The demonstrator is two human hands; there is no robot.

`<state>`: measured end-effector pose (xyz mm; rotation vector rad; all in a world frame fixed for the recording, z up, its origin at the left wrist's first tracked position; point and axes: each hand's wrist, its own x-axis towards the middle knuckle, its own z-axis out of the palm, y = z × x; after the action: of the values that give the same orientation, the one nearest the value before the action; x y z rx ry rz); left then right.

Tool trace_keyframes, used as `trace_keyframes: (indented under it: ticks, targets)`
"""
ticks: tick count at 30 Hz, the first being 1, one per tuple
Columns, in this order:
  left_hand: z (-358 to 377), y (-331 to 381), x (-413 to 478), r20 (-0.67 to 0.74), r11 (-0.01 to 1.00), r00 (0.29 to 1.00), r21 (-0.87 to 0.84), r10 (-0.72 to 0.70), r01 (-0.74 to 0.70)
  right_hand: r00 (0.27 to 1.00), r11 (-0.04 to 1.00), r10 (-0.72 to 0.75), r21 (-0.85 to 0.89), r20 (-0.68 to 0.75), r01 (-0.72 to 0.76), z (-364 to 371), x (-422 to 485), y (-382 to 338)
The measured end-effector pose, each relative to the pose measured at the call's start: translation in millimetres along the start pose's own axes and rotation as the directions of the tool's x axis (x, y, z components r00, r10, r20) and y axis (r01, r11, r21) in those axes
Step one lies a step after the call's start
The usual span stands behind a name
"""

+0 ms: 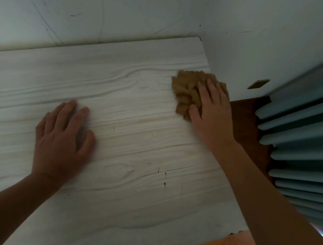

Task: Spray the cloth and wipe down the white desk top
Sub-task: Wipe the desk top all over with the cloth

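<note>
Cloth: a tan, nubbly cloth (186,93) lies bunched on the tabletop near its far right edge, close to the corner where the two walls meet.
Cloth, hidden part: its right side is covered by the right hand, so its full outline cannot be made out; the shown part is a rumpled lump with no clear long axis.
Right hand: the right hand (211,111) lies palm down on the cloth, fingers spread and pointing toward the far wall, pressing it flat rather than pinching it.
Left hand: the left hand (64,138) rests flat on the bare tabletop, well apart from the cloth, fingers spread and pointing away from the person; it holds nothing.
Arms: both forearms are bare and run out of the picture at the bottom edge.
Tabletop: the white wood-grain tabletop (131,117) has grain lines running left to right; its left end is cut off by the picture. Small dark specks (164,183) sit near the right edge, and that edge is chipped at the near corner.
Walls: a white wall (90,3) with thin dark scuff lines stands behind the tabletop, touching its back edge; a second wall closes the right side.
Curtain: a pleated blue-grey curtain (310,158) hangs just beside the tabletop on the right, partly cut off.
Floor: brown floor (244,119) shows between tabletop and curtain.
Sharpness: the picture is soft and slightly blurred, so fine detail is lost.
</note>
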<state>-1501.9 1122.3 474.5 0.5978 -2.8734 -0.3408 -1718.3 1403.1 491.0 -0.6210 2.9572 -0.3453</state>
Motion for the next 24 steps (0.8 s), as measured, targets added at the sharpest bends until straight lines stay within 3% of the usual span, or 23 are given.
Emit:
trace_keyframes:
  ticks: [4,9,17,20,24]
  targets:
    - [0,0,0,0.005,1.0,1.0,0.004,0.0,0.0,0.994,0.995,0.096,0.013,-0.059,-0.095,8,-8,-27]
    - [-1,1,0,0.003,1.0,1.0,-0.002,-0.003,0.003,0.977,0.972,-0.201,0.136,0.071,0.19,4,-68,-25]
    - [-4,4,2,0.015,1.0,1.0,0.012,-0.006,0.005,0.935,0.934,-0.348,0.118,0.072,0.338,-12,-62,11]
    - [-5,4,2,0.011,1.0,1.0,0.01,-0.007,0.006,0.944,0.941,-0.33,0.088,0.016,0.327,-7,-41,7]
    - [-7,5,1,0.016,1.0,1.0,0.011,-0.004,0.004,0.989,0.987,-0.133,0.087,-0.057,0.138,-3,2,-4]
